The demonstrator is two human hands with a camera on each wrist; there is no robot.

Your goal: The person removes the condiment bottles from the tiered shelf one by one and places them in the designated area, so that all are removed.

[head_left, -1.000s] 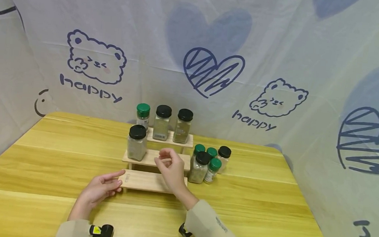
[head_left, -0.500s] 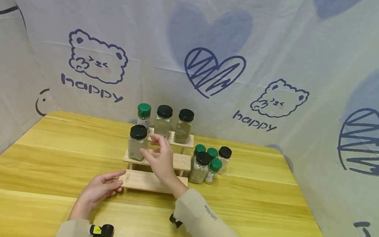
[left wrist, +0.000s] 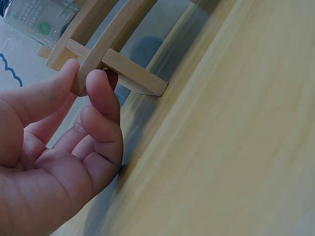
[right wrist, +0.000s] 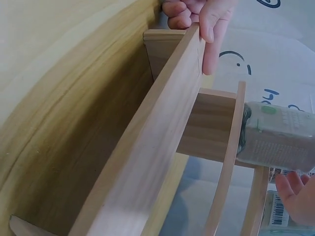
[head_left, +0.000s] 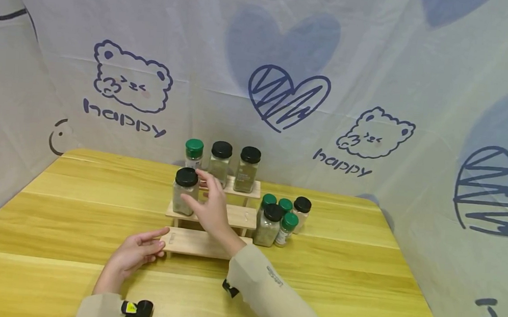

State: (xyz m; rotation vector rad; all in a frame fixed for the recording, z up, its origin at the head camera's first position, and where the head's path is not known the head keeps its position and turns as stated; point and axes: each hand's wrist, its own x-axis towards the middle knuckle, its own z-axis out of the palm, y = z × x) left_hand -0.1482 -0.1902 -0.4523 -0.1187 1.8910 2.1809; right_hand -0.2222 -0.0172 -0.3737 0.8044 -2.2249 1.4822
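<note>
My left hand point(head_left: 132, 253) pinches the left end of the wooden rack's point(head_left: 204, 243) lowest shelf between thumb and fingers point(left wrist: 102, 96). A spice jar with a black lid point(head_left: 185, 195) stands upright at the left of the middle shelf. Around its right side is my right hand point(head_left: 210, 209), thumb before the jar and index finger by the lid. In the right wrist view its fingertips point(right wrist: 290, 189) lie close beside the jar point(right wrist: 280, 140); contact is unclear. On the top shelf stand a green-lidded jar point(head_left: 194, 154) and two black-lidded jars point(head_left: 220, 163) point(head_left: 247, 170).
Right of the rack, a cluster of spice jars stands on the wooden table point(head_left: 344, 263): black-lidded ones point(head_left: 268, 228) and green-lidded ones point(head_left: 284, 235). A printed cloth point(head_left: 200, 42) hangs behind the table and along its sides.
My right hand has moved left from above the middle shelf to the black-lidded jar, thumb and fingers spread about it. The left hand has stayed on the rack.
</note>
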